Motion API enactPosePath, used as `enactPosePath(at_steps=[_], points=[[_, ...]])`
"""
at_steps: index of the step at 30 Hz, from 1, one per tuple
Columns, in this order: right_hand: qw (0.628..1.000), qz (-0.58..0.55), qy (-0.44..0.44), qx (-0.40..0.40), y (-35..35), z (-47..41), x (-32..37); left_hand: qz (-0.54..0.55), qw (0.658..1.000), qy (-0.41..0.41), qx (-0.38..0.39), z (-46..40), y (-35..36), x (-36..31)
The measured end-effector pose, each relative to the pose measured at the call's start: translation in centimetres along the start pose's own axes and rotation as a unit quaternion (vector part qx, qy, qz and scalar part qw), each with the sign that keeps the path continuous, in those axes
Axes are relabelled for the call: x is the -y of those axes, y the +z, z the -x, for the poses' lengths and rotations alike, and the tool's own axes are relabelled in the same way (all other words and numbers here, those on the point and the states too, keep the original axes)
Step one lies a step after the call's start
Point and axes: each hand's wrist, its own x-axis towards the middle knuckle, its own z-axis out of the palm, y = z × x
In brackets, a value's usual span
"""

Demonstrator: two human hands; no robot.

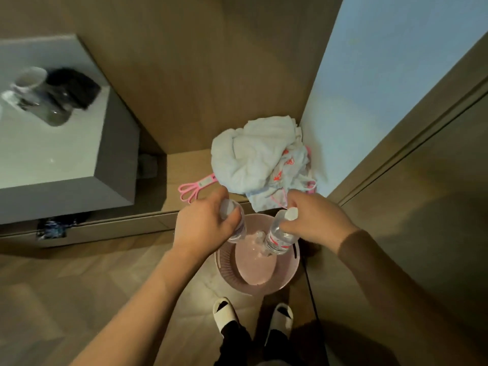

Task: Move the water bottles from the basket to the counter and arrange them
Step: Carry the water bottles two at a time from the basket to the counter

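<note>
Our fingers (232, 224) wrap two clear plastic water bottles, left hand (204, 223) on one (237, 228), right hand (311, 220) on the other (280, 237), above the pink round basket (264, 283); they seem slick and crushable, so we grip near the necks.

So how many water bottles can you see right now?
2. One bottle is gripped in the left hand, the other bottle in the right hand, both above the pink basket. Its visible floor looks empty; the hands may hide more.
</note>
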Motion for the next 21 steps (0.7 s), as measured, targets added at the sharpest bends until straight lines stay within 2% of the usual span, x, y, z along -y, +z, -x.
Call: enactPosePath(at_steps=[3, 9, 14, 21], points=[[0.999, -0.004, -0.019, -0.032, -1.2, 1.6, 2.5, 0.021, 0.998, -0.019, -0.052, 1.5, -2.2, -0.1], [0.996, 0.031, -0.071, -0.051, -0.6, 2.9, 6.3, 0.014, 0.995, -0.091, -0.039, 5.7, -4.9, 1.7], [0.984, 0.068, -0.164, -0.014, 1.1, 2.6, 11.0, 0.044, 0.972, -0.206, -0.106, 10.7, -8.1, 3.6], [0.939, 0.121, -0.318, 0.052, 6.0, 3.0, 23.3, 0.019, 0.926, -0.316, -0.207, 19.1, -14.4, 9.6]])
